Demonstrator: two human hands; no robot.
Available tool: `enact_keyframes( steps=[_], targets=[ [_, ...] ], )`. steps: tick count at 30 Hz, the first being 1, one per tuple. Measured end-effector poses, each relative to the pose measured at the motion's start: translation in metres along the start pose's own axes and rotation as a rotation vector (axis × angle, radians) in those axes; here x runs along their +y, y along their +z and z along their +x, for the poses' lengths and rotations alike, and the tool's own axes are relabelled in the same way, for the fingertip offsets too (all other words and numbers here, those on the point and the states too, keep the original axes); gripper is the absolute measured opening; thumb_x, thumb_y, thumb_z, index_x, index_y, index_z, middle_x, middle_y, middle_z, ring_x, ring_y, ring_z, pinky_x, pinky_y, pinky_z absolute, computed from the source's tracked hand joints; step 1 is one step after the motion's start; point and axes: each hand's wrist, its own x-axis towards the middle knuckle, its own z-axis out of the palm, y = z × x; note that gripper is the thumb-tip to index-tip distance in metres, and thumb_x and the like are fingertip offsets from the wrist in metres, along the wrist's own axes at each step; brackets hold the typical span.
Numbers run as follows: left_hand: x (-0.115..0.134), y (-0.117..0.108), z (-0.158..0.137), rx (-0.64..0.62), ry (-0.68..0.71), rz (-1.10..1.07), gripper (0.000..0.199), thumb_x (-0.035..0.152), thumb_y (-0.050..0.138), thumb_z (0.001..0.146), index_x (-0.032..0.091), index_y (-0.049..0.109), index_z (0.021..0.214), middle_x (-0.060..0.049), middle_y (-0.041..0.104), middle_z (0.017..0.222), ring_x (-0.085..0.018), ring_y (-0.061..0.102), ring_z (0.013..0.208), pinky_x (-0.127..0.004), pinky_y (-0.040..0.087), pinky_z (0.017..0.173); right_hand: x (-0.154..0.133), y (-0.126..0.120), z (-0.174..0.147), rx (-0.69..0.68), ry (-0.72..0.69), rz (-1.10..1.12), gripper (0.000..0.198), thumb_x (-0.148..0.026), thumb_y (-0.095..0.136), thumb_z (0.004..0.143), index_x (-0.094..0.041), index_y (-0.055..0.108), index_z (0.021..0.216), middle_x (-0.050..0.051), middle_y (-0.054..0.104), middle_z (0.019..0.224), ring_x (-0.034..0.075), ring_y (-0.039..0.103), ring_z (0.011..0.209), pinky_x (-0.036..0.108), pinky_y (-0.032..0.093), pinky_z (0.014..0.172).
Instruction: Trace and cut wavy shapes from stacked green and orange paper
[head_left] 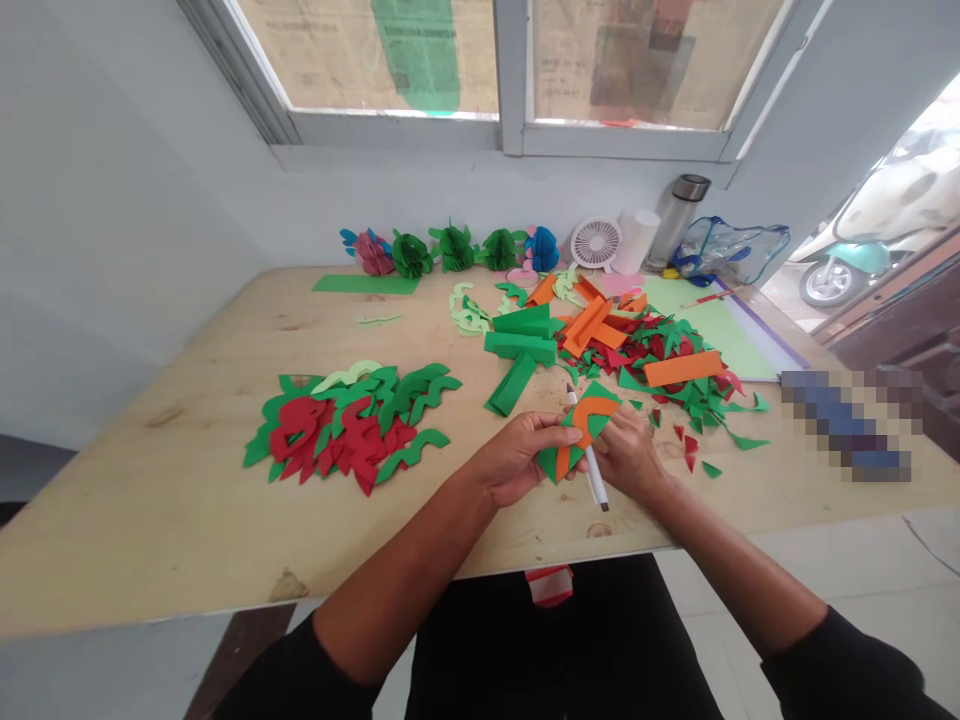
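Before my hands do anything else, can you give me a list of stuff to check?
1. Left hand has the green paper: ok, it's gripped.
2. Orange strip lies on the green paper: ok, the left thumb presses on it.
3. Pen is close by: ok, it's at the hands.
4. Right hand grips the pen firmly: cannot tell, its fingers are partly hidden.
5. Scraps tidied up: not ok, they're scattered on the table.
6. Cut shapes apart from scraps: ok.

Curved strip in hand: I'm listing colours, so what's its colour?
The curved strip is orange; head view.
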Motion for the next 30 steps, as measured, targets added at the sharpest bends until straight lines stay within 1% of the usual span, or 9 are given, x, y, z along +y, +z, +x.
enact_keyframes(
  steps=[3, 5, 7, 9, 12, 16, 21, 24, 30],
  targets=[
    [0.006, -0.006, -0.006, 0.047, -0.003, 0.087, 0.030, 0.034, 0.082, 0.065, 0.010, 0.067, 0.075, -0.006, 0.067, 0.072, -0.014, 0.063, 0.062, -0.022, 0.043, 0.051, 0.009, -0.012, 0.001, 0.024, 0.083, 0.023, 0.024, -0.028, 0.048, 0.095, -0.023, 0.060, 0.075, 0.005, 0.065, 0.069, 0.019, 0.061, 0.068, 0.032, 0.044, 0.068],
    [0.010, -0.011, -0.009, 0.089, -0.018, 0.178, 0.029, 0.035, 0.082, 0.065, 0.011, 0.067, 0.072, -0.006, 0.068, 0.069, -0.013, 0.062, 0.059, -0.021, 0.043, 0.050, 0.015, -0.023, 0.002, 0.104, 0.276, 0.094, 0.018, -0.033, 0.051, 0.095, -0.023, 0.065, 0.090, 0.006, 0.072, 0.083, 0.021, 0.067, 0.079, 0.032, 0.048, 0.073],
    [0.014, -0.015, -0.009, 0.104, -0.039, 0.301, 0.026, 0.033, 0.081, 0.066, 0.012, 0.065, 0.066, -0.005, 0.067, 0.064, -0.011, 0.060, 0.054, -0.020, 0.042, 0.048, 0.019, -0.032, 0.006, 0.154, 0.539, 0.253, 0.023, -0.041, 0.050, 0.096, -0.025, 0.066, 0.098, 0.005, 0.073, 0.088, 0.020, 0.069, 0.079, 0.031, 0.051, 0.069],
    [0.018, -0.018, -0.008, 0.100, -0.053, 0.437, 0.023, 0.029, 0.078, 0.067, 0.013, 0.064, 0.060, -0.003, 0.066, 0.058, -0.009, 0.055, 0.048, -0.019, 0.039, 0.046, 0.018, -0.037, 0.012, 0.124, 0.645, 0.487, 0.029, -0.047, 0.050, 0.095, -0.024, 0.067, 0.098, 0.005, 0.074, 0.092, 0.020, 0.070, 0.081, 0.032, 0.054, 0.072],
    [0.025, -0.020, -0.004, 0.053, -0.103, 0.624, 0.017, 0.026, 0.072, 0.072, 0.013, 0.066, 0.063, -0.001, 0.065, 0.056, -0.006, 0.051, 0.044, -0.017, 0.037, 0.044, 0.011, -0.039, 0.019, -0.041, 0.667, 0.689, 0.028, -0.049, 0.057, 0.091, -0.024, 0.069, 0.098, 0.005, 0.074, 0.097, 0.020, 0.070, 0.084, 0.033, 0.055, 0.074],
    [0.033, -0.021, 0.001, -0.023, -0.121, 0.814, 0.017, 0.025, 0.068, 0.073, 0.015, 0.065, 0.060, 0.003, 0.058, 0.049, -0.006, 0.048, 0.043, -0.017, 0.033, 0.042, 0.001, -0.036, 0.020, -0.270, 0.573, 0.750, 0.027, -0.042, 0.069, 0.084, -0.024, 0.067, 0.103, 0.005, 0.072, 0.100, 0.021, 0.069, 0.093, 0.034, 0.054, 0.080],
    [0.041, -0.017, 0.005, -0.129, -0.069, 1.022, 0.019, 0.023, 0.065, 0.071, 0.016, 0.059, 0.055, 0.005, 0.052, 0.047, -0.006, 0.046, 0.044, -0.017, 0.032, 0.042, -0.001, -0.036, 0.018, -0.454, 0.513, 0.690, 0.020, -0.027, 0.069, 0.080, -0.022, 0.064, 0.099, -0.002, 0.064, 0.079, 0.012, 0.056, 0.065, 0.024, 0.042, 0.057],
    [0.044, -0.011, 0.007, -0.203, -0.053, 1.030, 0.014, 0.018, 0.062, 0.070, 0.016, 0.059, 0.056, 0.006, 0.050, 0.048, -0.006, 0.047, 0.045, -0.017, 0.034, 0.042, -0.005, -0.035, 0.017, -0.452, 0.558, 0.736, 0.015, -0.026, 0.067, 0.080, -0.022, 0.063, 0.093, -0.005, 0.055, 0.067, 0.010, 0.049, 0.058, 0.023, 0.037, 0.053],
    [0.053, -0.010, 0.006, -0.199, -0.034, 1.042, 0.012, 0.019, 0.065, 0.072, 0.016, 0.063, 0.061, 0.005, 0.057, 0.050, -0.007, 0.053, 0.045, -0.017, 0.037, 0.043, -0.021, -0.030, 0.011, -0.215, 0.704, 0.736, 0.012, -0.027, 0.070, 0.075, -0.021, 0.061, 0.080, -0.004, 0.055, 0.069, 0.010, 0.045, 0.058, 0.024, 0.034, 0.053]
  ],
)
